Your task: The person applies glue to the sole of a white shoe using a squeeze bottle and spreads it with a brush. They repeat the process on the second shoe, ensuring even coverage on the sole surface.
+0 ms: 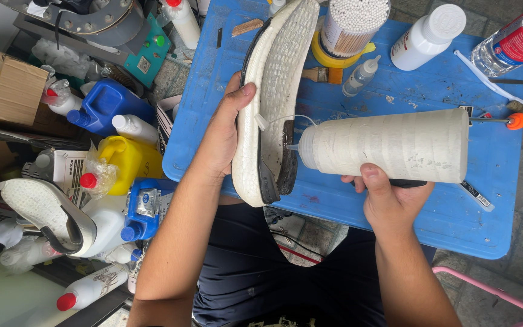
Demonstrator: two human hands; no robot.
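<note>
White foam is filling the middle of the view: a shoe sole (272, 97), pale and pebbled, is standing on edge over the blue desk (225, 115), running from about twelve o'clock down to six, with a dark strip of outsole peeling along its right edge; the left hand (224, 130) is wrapping round it from nine o'clock, its grip pressed on the sole, thumb lying across the textured face and the fingers hidden behind; at three o'clock of the sole, the right hand (390, 197) is cradling a large whitish squeeze bottle (388, 145) from underneath, its grip closed on the bottle, thumb pressing up against the lower wall; the bottle is lying on its side, its thin nozzle pointing toward nine o'clock and touching, or sitting just beside, the gap where the dark strip is lifting away; I cannot tell whether anything is coming out.

Around them, on the desk, a tub of cotton swabs (352, 24) is standing at twelve o'clock, with a small brush (323, 74) and a little dropper bottle (361, 75) just below it; a white bottle (426, 36) is lying toward one o'clock, and an orange-handled tool (519, 121) is poking out past the squeeze bottle's base at three; off the desk, toward nine o'clock, blue and yellow jugs (116, 130) are crowding together, and a second sole (43, 209) is resting toward eight.
</note>
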